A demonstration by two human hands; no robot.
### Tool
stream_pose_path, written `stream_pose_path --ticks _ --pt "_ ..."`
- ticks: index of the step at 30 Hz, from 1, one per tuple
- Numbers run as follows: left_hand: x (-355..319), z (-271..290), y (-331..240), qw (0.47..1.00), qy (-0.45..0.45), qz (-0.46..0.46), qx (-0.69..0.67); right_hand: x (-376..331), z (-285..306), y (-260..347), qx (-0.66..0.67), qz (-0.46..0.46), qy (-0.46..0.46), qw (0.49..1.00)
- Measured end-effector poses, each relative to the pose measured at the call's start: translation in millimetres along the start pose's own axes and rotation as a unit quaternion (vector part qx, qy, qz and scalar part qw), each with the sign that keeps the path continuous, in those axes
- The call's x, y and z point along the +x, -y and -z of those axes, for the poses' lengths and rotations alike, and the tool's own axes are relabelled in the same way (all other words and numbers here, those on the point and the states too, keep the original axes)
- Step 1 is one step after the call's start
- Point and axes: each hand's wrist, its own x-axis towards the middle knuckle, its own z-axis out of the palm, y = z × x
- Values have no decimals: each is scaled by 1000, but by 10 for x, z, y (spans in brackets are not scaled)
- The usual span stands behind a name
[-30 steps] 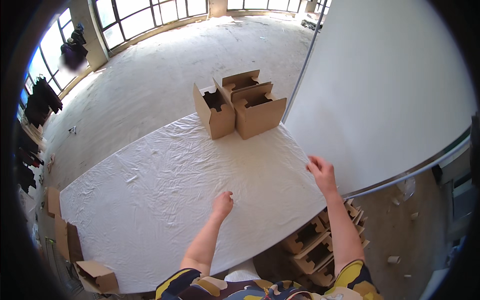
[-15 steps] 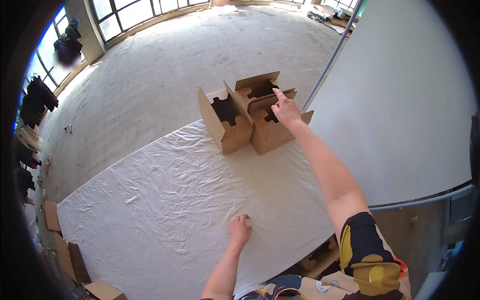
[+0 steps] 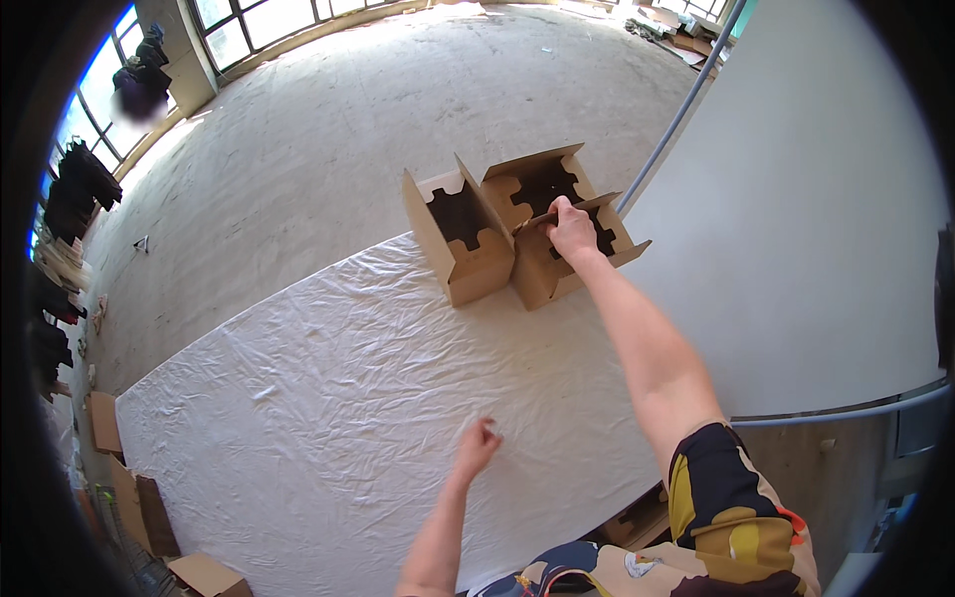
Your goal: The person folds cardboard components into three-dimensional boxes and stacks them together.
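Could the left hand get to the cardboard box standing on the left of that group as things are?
Probably yes, with a long stretch. The left hand rests on the white cloth, and only bare cloth lies between it and the left box. The right hand is at the neighbouring box.

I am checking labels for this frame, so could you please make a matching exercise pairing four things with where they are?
Things:
1. right hand
2. left hand
3. left box
4. flat cardboard

Places:
A. on the floor beyond the table's left edge
B. resting on the white sheet, near the table's near edge
C. gripping the top edge of the right box
D. standing open at the table's far end, with nothing touching it but its neighbours

Pairs: 1-C, 2-B, 3-D, 4-A
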Motion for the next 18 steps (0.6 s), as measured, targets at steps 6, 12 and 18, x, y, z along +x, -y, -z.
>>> stream_pose_path --ticks 6,12,18 --pt "501 899 -2008 860 -402 -297 102 -314 248 44 40 54 -25 997" --pt "1352 1415 -2219 905 -395 -145 56 -778 715 -17 73 52 -48 995" --pt "1796 2155 -1130 887 -409 -213 20 -1798 1682 -567 174 72 -107 976"
